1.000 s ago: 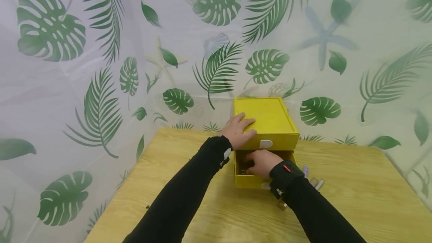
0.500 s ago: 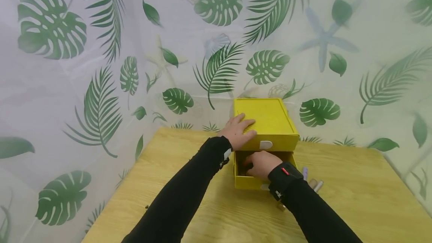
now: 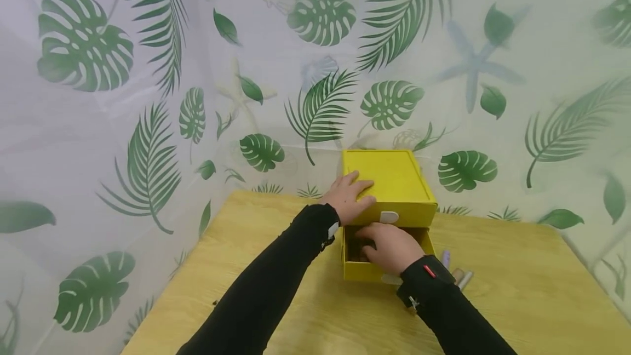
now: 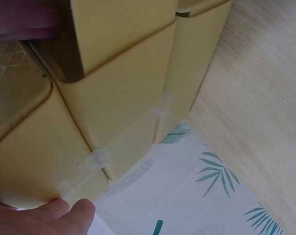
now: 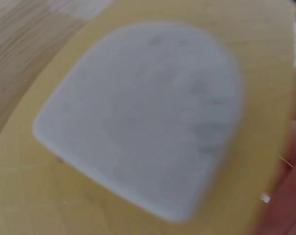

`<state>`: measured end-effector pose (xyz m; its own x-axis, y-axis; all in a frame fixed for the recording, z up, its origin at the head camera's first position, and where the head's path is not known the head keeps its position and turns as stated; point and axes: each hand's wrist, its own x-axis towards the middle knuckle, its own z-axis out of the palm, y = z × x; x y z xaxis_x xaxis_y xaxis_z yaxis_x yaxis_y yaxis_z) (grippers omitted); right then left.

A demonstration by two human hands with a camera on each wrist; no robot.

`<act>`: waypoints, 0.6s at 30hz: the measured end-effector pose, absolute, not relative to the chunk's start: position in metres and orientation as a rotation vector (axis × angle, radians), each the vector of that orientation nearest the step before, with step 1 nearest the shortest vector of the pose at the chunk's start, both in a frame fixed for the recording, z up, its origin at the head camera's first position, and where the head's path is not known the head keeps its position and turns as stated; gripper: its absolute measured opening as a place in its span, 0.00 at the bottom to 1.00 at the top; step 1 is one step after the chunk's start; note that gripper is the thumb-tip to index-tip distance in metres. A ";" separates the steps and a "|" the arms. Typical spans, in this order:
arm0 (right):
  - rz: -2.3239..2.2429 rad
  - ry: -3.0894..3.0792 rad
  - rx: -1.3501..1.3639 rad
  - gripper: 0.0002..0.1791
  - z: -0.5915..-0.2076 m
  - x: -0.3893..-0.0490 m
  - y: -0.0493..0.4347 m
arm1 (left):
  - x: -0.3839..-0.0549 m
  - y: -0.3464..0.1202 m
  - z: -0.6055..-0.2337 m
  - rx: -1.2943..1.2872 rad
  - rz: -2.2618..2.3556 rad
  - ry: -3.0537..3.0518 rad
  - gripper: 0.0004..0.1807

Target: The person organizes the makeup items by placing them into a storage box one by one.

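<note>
A yellow two-drawer box (image 3: 394,177) stands on the table, its lower drawer (image 3: 362,272) pulled out. My left hand (image 3: 347,199) rests on the left part of the box's top, fingers spread. In the left wrist view, its fingertips (image 4: 79,215) touch the box's taped side. My right hand (image 3: 394,248) reaches over the drawer front with fingers bent down inside. Whatever those fingertips touch is hidden in the dark drawer. A white drawer tab (image 5: 138,117) fills the right wrist view, with part of the right hand at the right edge.
Right of the drawer lie a purple cylinder (image 3: 446,258), a tan piece (image 3: 457,275) and a silvery tube (image 3: 465,280). A small dark bit (image 3: 214,303) is beside the left sleeve. Behind the wooden table (image 3: 517,267) hangs a leaf-print sheet (image 3: 315,114).
The head view has tilted slightly, so everything appears a little lower. My right hand has shifted slightly rightward within the drawer, its wrist covering a small brown piece. The left hand stays on the box.
</note>
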<state>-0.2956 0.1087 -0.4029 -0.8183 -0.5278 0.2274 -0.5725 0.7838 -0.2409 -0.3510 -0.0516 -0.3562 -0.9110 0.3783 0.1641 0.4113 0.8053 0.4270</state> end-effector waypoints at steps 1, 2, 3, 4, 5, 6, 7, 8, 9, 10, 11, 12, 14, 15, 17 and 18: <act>0.481 -2.799 0.869 0.14 -0.402 -0.290 0.111 | -0.350 -0.052 -0.357 -0.639 -0.713 -2.924 0.27; 0.517 -2.772 0.862 0.14 -0.401 -0.283 0.114 | -0.349 -0.052 -0.358 -0.639 -0.711 -2.930 0.27; 0.551 -2.747 0.841 0.14 -0.401 -0.276 0.117 | -0.348 -0.052 -0.358 -0.640 -0.713 -2.934 0.27; 0.585 -2.730 0.817 0.13 -0.400 -0.270 0.120 | -0.347 -0.052 -0.359 -0.639 -0.714 -2.937 0.27; 0.623 -2.717 0.785 0.13 -0.400 -0.262 0.123 | -0.347 -0.052 -0.359 -0.634 -0.714 -2.938 0.27; 0.657 -2.711 0.749 0.12 -0.400 -0.255 0.126 | -0.346 -0.052 -0.359 -0.631 -0.712 -2.937 0.27; 0.693 -2.708 0.713 0.12 -0.401 -0.247 0.129 | -0.346 -0.052 -0.358 -0.628 -0.712 -2.937 0.27; 0.721 -2.704 0.675 0.12 -0.403 -0.240 0.132 | -0.346 -0.052 -0.358 -0.628 -0.712 -2.935 0.28; 0.742 -2.702 0.635 0.12 -0.405 -0.232 0.134 | -0.346 -0.052 -0.358 -0.627 -0.716 -2.932 0.28; 0.759 -2.702 0.602 0.12 -0.407 -0.226 0.136 | -0.346 -0.053 -0.358 -0.627 -0.719 -2.930 0.28; 0.774 -2.703 0.570 0.12 -0.410 -0.219 0.137 | -0.346 -0.053 -0.357 -0.632 -0.722 -2.928 0.29; 0.788 -2.706 0.540 0.13 -0.414 -0.213 0.139 | -0.347 -0.054 -0.356 -0.637 -0.728 -2.928 0.29; 0.800 -2.726 0.481 0.14 -0.422 -0.202 0.141 | -0.347 -0.053 -0.357 -0.646 -0.733 -2.927 0.30; 0.805 -2.734 0.459 0.15 -0.426 -0.199 0.142 | -0.347 -0.053 -0.357 -0.649 -0.733 -2.928 0.30; 0.800 -2.740 0.429 0.18 -0.434 -0.195 0.143 | -0.348 -0.052 -0.357 -0.654 -0.735 -2.927 0.30; 0.796 -2.735 0.420 0.20 -0.439 -0.194 0.144 | -0.348 -0.051 -0.357 -0.656 -0.740 -2.924 0.29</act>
<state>-0.1943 0.1437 -0.4387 -0.9240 -0.2008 0.3256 -0.3441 0.8079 -0.4784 -0.3483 -0.0515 -0.3571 -0.9083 0.3890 0.1541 0.4154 0.7950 0.4420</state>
